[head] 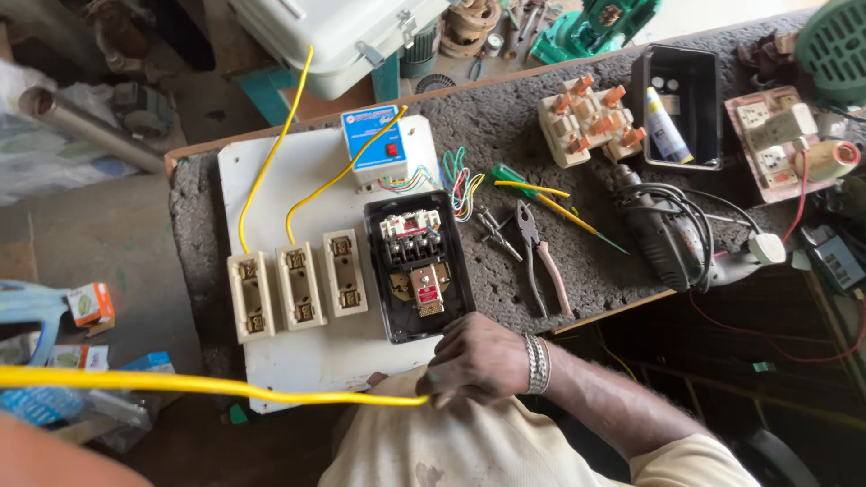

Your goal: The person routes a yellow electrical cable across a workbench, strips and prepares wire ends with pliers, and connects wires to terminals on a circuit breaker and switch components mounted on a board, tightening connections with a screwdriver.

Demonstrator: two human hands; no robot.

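So the yellow wire (207, 386) runs across the lower left of the frame, from the left edge over to the bottom centre, where the right hand (478, 361) has it pinched at its end, fingers curled tight around it. That hand, with metal bangles (538, 363) on the wrist, sits just below the lower edge of the white board (316, 361), right under the open black starter box (417, 266) with its contactor and red-labelled relay showing. The left hand isn't really visible; there's only a blurry bit of arm in the bottom left corner, so I can't tell what its fingers are doing.

Left of the black box, three cream fuse holders (296, 284) sit in a row on the board. Above them is a small blue and white unit with a red button (379, 146), with two more yellow wires looping up from the fuse row towards it and the top of the frame. A bundle of coloured wires (460, 185) sticks out beside it.

On the rough grey table (577, 261) to the right of the board: pliers (539, 257), a green-handled screwdriver (550, 206), and a power drill (663, 234) with its black cord. Further up right there's a cream terminal block (588, 119) and a black tray (684, 106) holding a tube.
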